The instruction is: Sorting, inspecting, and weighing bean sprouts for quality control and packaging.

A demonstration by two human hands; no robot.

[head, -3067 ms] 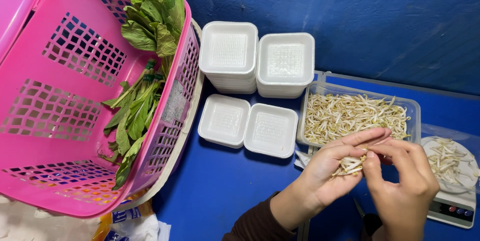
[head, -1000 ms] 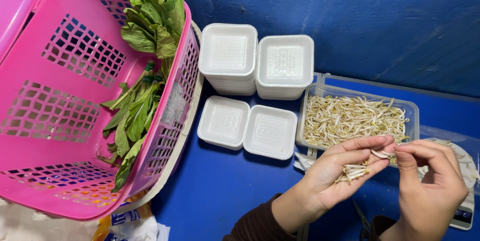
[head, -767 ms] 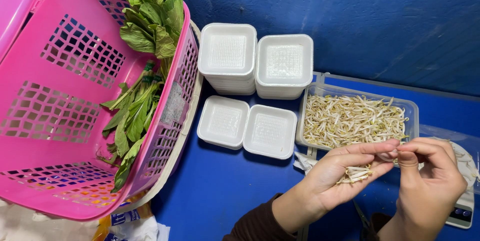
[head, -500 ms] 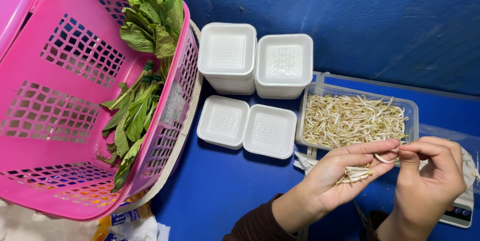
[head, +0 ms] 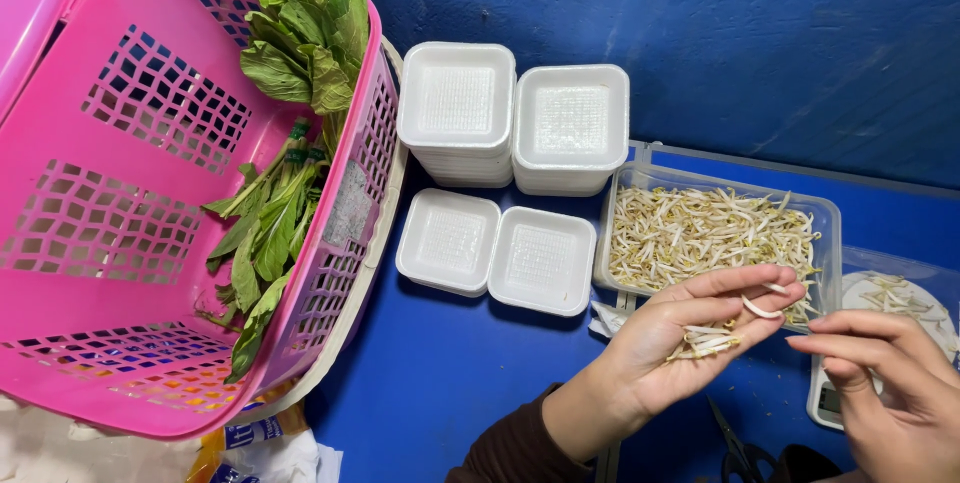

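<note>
A small bunch of bean sprouts (head: pixel 705 341) lies in the cupped left hand (head: pixel 668 343), long way pointing across the palm toward the right hand (head: pixel 890 383). One sprout is pinched at the left fingertips (head: pixel 790 295). The right hand is just beside, fingers curled, holding nothing.

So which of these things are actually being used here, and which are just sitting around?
In use: left hand cupping bean sprouts; right hand; clear tub of sprouts; scale.
Lying about: pink basket, leafy greens, foam trays, scissors.
</note>
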